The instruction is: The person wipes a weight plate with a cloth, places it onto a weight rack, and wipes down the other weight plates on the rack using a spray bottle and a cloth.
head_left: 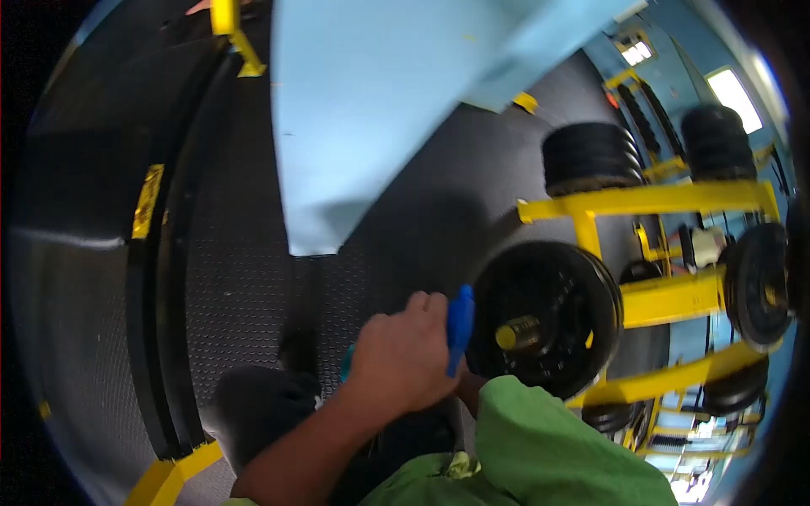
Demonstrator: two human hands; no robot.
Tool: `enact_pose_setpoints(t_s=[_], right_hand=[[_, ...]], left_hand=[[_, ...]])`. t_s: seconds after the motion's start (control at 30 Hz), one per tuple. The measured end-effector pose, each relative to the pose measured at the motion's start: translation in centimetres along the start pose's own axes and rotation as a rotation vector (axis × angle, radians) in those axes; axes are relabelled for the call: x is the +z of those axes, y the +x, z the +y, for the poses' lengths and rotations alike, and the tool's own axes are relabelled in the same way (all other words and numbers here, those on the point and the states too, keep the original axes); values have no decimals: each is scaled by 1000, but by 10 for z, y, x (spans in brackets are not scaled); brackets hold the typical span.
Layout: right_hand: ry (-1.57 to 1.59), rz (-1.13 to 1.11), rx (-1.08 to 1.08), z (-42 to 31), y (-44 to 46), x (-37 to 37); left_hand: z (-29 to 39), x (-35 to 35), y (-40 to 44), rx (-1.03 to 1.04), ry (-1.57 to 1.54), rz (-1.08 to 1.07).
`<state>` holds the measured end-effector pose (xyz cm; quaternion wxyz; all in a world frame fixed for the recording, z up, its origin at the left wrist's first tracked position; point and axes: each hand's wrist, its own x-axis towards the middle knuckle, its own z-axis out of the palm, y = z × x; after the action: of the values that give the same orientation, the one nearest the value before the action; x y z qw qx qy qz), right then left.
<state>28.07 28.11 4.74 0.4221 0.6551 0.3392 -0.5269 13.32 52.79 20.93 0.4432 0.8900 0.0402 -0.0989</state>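
My left hand reaches in from the lower left, back upward, with its fingers curled and closed. A narrow blue plastic object sticks out along its thumb side; its kind is unclear. At the other side of the hand, the edge of something teal shows, mostly covered. My right hand is behind the left one; only a bit of its wrist shows below the green sleeve, and its fingers are hidden. Just right of the hands is a large black weight plate on a yellow-ended peg.
A yellow rack carries several black plates on the right. A pale blue panel hangs down ahead of me over the dark textured floor. Black rails with a yellow foot run along the left.
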Motion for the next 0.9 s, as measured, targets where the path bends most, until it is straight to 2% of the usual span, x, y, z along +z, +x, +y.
enact_pose_setpoints(t_s=[0.13, 0.33, 0.4, 0.47, 0.5, 0.53, 0.57, 0.63, 0.67, 0.7, 0.77, 0.8, 0.87, 0.9], right_hand=[[99, 68, 6, -41, -64, 83], [138, 231, 10, -90, -150, 131], [380, 820, 242, -75, -183, 140], [566, 1272, 314, -34, -212, 142], [290, 1563, 490, -15, -222, 132], [264, 1637, 626, 1, -230, 124], [441, 1751, 612, 20, -210, 128], [1038, 1800, 509, 24, -172, 134], [907, 1954, 549, 10, -159, 135], [892, 1971, 573, -5, -147, 137], [953, 2213, 599, -25, -127, 144], [941, 2226, 620, -26, -125, 146], [1286, 2125, 544, -17, -123, 148], [1274, 2145, 564, -1, -130, 142]], left_hand=[[13, 9, 1, 16, 21, -37], [11, 24, -1, 59, 81, -3], [12, 27, -5, 99, 101, 11], [13, 27, -7, 99, 151, 58], [11, 28, -7, 124, 163, 57], [8, 30, -4, 136, 146, 73], [6, 34, -2, 144, 123, 88], [4, 41, 1, 224, 102, 137], [5, 44, 4, 280, 75, 184], [8, 45, 6, 307, 73, 190], [14, 48, 8, 296, -106, 212], [17, 48, 11, 288, -130, 205], [22, 50, 16, 313, -197, 197], [25, 52, 18, 317, -260, 182]])
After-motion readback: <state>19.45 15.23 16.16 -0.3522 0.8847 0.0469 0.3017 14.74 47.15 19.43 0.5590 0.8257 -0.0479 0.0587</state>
